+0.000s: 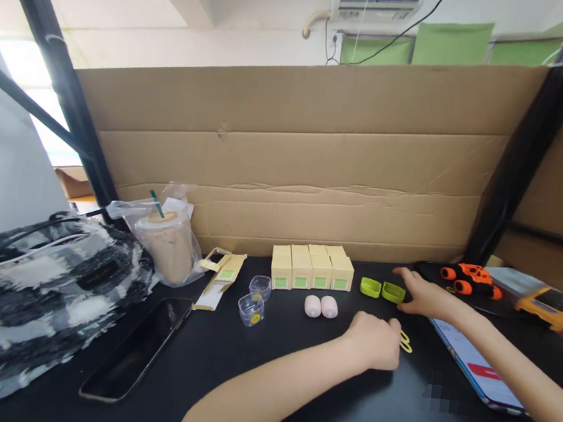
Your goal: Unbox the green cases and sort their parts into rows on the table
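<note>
My left hand rests on the black table with its fingers curled over a small yellow item. My right hand lies flat, fingers spread, its fingertips right next to two green caps; whether they touch I cannot tell. Two pink cylinders lie to the left of my left hand. Behind them stands a row of several cream boxes with green labels. Two small clear cups sit further left, one with a yellow smiley.
A black phone lies face up at front left, beside a black-and-white bag and a bagged iced drink. An opened flat carton lies nearby. A second phone, an orange toy car and a cardboard wall bound the right and back.
</note>
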### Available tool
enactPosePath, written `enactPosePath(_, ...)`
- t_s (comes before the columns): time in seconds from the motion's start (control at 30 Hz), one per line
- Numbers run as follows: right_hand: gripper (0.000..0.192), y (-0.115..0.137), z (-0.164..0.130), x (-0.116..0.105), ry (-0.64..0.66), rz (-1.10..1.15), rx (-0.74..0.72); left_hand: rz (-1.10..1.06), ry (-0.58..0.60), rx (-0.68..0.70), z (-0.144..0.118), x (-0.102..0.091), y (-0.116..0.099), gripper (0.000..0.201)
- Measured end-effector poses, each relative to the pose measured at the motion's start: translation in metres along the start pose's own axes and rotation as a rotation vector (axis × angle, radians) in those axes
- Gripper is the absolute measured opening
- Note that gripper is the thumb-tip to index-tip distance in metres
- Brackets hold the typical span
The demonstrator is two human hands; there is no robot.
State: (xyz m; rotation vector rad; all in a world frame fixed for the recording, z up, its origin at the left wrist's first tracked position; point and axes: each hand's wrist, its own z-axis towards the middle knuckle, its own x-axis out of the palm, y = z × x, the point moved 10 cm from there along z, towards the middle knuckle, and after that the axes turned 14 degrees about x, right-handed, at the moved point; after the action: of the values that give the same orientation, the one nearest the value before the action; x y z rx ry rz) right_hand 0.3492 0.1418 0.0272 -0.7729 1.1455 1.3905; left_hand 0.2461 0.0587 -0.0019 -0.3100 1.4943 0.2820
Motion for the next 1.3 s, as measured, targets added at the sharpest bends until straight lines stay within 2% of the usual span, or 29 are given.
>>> enactPosePath(0.1, 0.059, 0.006, -0.007, -0.011, -0.027, 0.012, -0.007, -0.003, -0.026, 0.024, -0.003, -0.002, 0.001, 0.036)
enactPosePath(0.2, 0.047, 0.027, -0.017, -0.022, -0.054, 0.102, -0.089, 0.023, -0.07, 0.091, -0.019, -0.011, 0.0, 0.041)
enactPosePath(0.33, 0.034, 0.061, -0.029, -0.024, -0.05, 0.237, -0.217, 0.116, -0.126, 0.249, -0.064, -0.035, -0.002, 0.027)
enactPosePath(0.4, 0.034, 0.077, -0.031, -0.023, -0.038, 0.264, -0.271, 0.264, -0.218, 0.308, -0.098, -0.056, 0.0, 0.029)
enactPosePath(0.47, 0.035, 0.09, -0.029, -0.023, -0.02, 0.262, -0.319, 0.353, -0.279, 0.217, -0.132, -0.072, 0.019, 0.03)
enactPosePath(0.53, 0.036, 0.102, -0.024, -0.023, -0.005, 0.247, -0.352, 0.358, -0.302, 0.061, -0.164, -0.082, 0.046, 0.029)
enactPosePath(0.6, 0.037, 0.112, -0.017, -0.022, 0.001, 0.23, -0.363, 0.279, -0.337, -0.092, -0.192, -0.085, 0.075, 0.022)
enactPosePath(0.7, 0.042, 0.134, -0.007, -0.02, 0.003, 0.209, -0.364, 0.121, -0.374, -0.28, -0.223, -0.08, 0.109, 0.026)
enactPosePath(0.8, 0.046, 0.17, -0.003, -0.015, 0.01, 0.187, -0.403, 0.033, -0.322, -0.345, -0.235, -0.069, 0.125, 0.02)
enactPosePath(0.93, 0.054, 0.228, -0.006, -0.006, 0.018, 0.122, -0.503, -0.03, -0.242, -0.295, -0.232, -0.061, 0.125, 0.008)
enactPosePath(1.03, 0.048, 0.259, -0.01, 0.001, 0.02, 0.067, -0.579, -0.045, -0.245, -0.289, -0.233, -0.063, 0.126, 0.008)
enactPosePath(1.13, 0.037, 0.272, -0.011, 0.006, 0.001, 0.036, -0.617, -0.069, -0.244, -0.296, -0.237, -0.064, 0.129, 0.008)
enactPosePath(1.3, 0.036, 0.274, -0.015, 0.014, -0.042, 0.041, -0.638, -0.145, -0.17, -0.258, -0.237, -0.057, 0.13, 0.012)
